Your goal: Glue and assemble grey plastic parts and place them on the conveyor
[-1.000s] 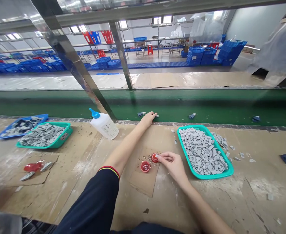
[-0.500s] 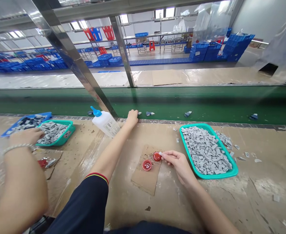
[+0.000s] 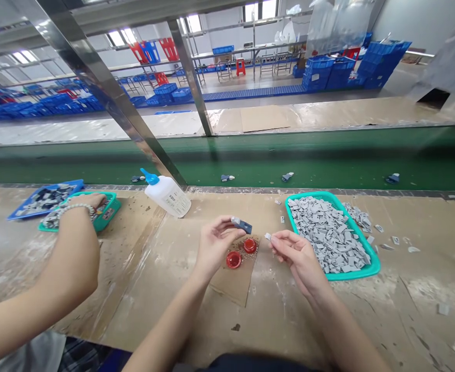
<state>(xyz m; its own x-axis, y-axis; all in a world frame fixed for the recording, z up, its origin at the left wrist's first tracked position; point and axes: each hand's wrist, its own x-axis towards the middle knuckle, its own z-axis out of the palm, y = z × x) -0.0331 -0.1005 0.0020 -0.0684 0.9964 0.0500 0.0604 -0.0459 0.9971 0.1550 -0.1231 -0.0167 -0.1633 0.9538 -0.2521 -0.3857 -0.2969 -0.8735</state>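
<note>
My left hand (image 3: pixel 214 243) pinches a small dark blue-grey part (image 3: pixel 242 224) above two red caps (image 3: pixel 240 253) that sit on a scrap of cardboard (image 3: pixel 235 281). My right hand (image 3: pixel 295 254) pinches a small grey piece (image 3: pixel 268 236) between thumb and forefinger, just right of the caps. A teal tray (image 3: pixel 370 267) heaped with small grey pieces lies beside my right hand.
A white glue bottle with a blue tip (image 3: pixel 166 194) lies near the green conveyor belt (image 3: pixel 251 160), which carries several small parts. At the left, another person's arm (image 3: pixel 57 268) reaches into a second teal tray (image 3: pixel 109 212); a blue tray (image 3: pixel 45 196) lies behind it.
My left hand came back from the conveyor edge with a dark part. My right hand lifted off the red caps with a grey piece. The other person's hand moved into the left teal tray.
</note>
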